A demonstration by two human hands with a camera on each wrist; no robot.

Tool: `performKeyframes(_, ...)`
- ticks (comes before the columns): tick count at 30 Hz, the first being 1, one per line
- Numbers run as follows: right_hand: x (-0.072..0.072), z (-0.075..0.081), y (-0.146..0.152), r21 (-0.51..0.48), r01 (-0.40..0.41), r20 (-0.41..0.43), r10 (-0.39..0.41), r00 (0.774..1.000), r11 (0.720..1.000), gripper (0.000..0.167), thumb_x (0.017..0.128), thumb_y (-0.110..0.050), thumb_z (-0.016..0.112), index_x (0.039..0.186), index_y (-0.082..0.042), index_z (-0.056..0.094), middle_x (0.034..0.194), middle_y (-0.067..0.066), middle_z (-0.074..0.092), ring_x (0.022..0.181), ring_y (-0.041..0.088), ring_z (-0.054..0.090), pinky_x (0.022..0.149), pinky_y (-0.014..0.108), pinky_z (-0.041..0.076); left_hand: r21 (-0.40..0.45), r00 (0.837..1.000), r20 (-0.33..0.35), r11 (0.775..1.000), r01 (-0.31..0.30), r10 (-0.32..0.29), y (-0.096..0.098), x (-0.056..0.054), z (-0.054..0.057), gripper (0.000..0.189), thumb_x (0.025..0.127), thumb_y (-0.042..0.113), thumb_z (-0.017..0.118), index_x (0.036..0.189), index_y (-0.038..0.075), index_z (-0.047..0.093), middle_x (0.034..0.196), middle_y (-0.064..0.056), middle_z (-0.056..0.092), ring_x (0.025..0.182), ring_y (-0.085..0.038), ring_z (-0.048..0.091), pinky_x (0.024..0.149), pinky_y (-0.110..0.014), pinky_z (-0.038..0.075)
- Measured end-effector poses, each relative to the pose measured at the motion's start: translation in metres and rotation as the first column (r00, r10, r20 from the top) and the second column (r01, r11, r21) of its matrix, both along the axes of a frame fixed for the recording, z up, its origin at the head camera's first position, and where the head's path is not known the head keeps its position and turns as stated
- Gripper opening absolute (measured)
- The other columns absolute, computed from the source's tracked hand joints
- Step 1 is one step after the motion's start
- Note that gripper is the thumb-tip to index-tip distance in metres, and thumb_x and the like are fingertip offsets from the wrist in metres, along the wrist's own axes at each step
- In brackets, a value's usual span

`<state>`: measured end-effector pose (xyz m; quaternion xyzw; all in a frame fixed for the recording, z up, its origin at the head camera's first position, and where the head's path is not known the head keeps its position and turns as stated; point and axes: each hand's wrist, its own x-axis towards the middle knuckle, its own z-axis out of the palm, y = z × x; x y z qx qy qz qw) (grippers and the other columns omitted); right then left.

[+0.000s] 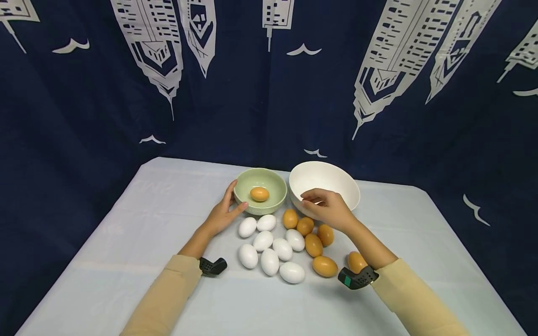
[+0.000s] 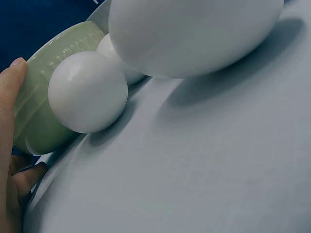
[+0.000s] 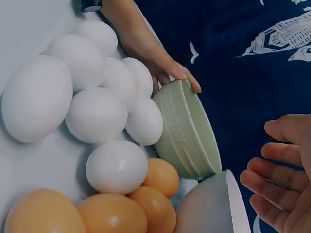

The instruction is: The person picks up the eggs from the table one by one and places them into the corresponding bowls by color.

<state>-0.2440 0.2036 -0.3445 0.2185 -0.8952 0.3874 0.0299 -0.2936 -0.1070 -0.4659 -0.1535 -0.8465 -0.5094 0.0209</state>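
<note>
My left hand (image 1: 220, 215) cups the left side of a green bowl (image 1: 241, 200), thumb at the front and fingers on the far side. One orange egg (image 1: 259, 194) lies inside that bowl. Beside it is a larger white bowl (image 1: 350, 186). Over this bowl's near rim hovers my right hand (image 1: 332, 210), its fingers loosely bent and holding nothing; the right wrist view shows its bare palm. In the left wrist view the thumb (image 2: 7, 92) lies against the green bowl's outer wall.
Several white eggs (image 1: 269, 261) lie on the pale tablecloth (image 1: 138, 242) in front of the green bowl. Several orange eggs (image 1: 313, 245) sit to their right, and another orange egg (image 1: 356, 262) is partly behind the right wrist. A dark blue curtain (image 1: 252, 102) hangs behind the table.
</note>
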Motion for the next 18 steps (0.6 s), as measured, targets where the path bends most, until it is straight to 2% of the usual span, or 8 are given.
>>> performKeyframes(6,0.013,-0.001,0.023,-0.017,0.024,0.046,-0.023,0.999,1.000,0.027,0.096,-0.019,0.065,0.114,0.002,0.067,0.109,0.013,0.069,0.097,0.027,0.064,0.084,0.039,0.051,-0.005,1.000,0.000,1.000,-0.003,0.003,0.003,0.000,0.000,0.079,0.098,0.043,0.058,0.157,0.029,0.007,0.153,-0.016,0.034,0.131,-0.034,0.045,0.111,-0.052,0.028)
performKeyframes(14,0.025,-0.007,0.053,-0.012,0.069,0.109,-0.067,0.992,0.998,0.028,0.096,-0.019,0.064,0.115,0.002,0.067,0.107,0.013,0.070,0.091,0.023,0.064,0.077,0.029,0.053,0.003,1.000,-0.006,1.000,0.005,-0.005,0.003,0.000,-0.001,0.080,0.097,0.043,0.058,0.157,0.027,0.007,0.153,-0.018,0.033,0.131,-0.035,0.045,0.110,-0.052,0.029)
performKeyframes(18,0.033,-0.012,0.066,-0.025,0.104,0.146,-0.099,0.984,0.994,0.030,0.096,-0.021,0.064,0.116,0.001,0.066,0.109,0.014,0.069,0.092,0.023,0.064,0.077,0.031,0.053,0.006,1.000,-0.009,1.000,0.007,-0.007,0.002,0.000,-0.002,0.080,0.098,0.042,0.058,0.157,0.026,0.006,0.153,-0.019,0.033,0.131,-0.036,0.046,0.110,-0.051,0.029)
